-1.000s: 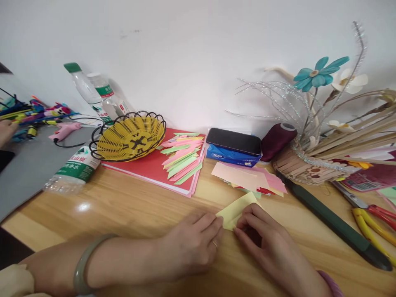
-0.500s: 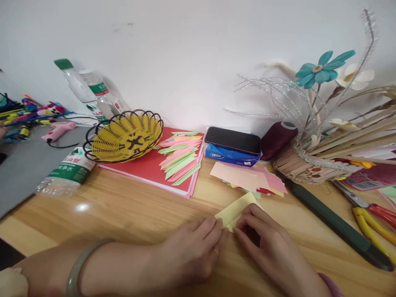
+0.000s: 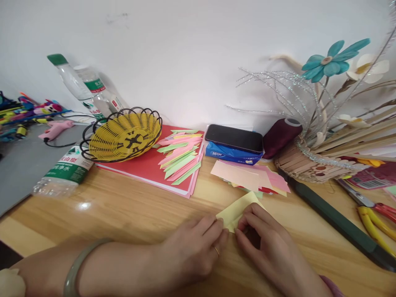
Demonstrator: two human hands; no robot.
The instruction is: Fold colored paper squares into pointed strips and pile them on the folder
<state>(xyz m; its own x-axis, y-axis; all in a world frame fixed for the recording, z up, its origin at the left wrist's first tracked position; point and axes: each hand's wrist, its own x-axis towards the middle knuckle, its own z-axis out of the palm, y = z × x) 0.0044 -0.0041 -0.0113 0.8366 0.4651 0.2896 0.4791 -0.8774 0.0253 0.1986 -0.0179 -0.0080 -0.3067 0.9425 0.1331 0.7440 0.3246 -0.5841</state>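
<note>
A small pale yellow paper lies on the wooden table, between my two hands. My left hand has its curled fingers closed on the paper's lower left edge. On the paper's right side, my right hand pinches the lower edge between thumb and fingers. The paper's near edge looks bent up or folded, though the fingertips cover part of it. Just beyond it lies a loose stack of pink, peach and yellow paper slips. Several folded pink, green and yellow strips rest on red sheets.
A yellow woven basket and a cut plastic bottle stand left. Behind the slips, a phone lies on a blue tissue pack, beside a maroon thread spool. Rightward are a dark green bar, scissors and a flower basket.
The camera view has shifted slightly, so the objects at left and right sit a little further outward. Both hands keep nearly the same hold on the yellow paper.
</note>
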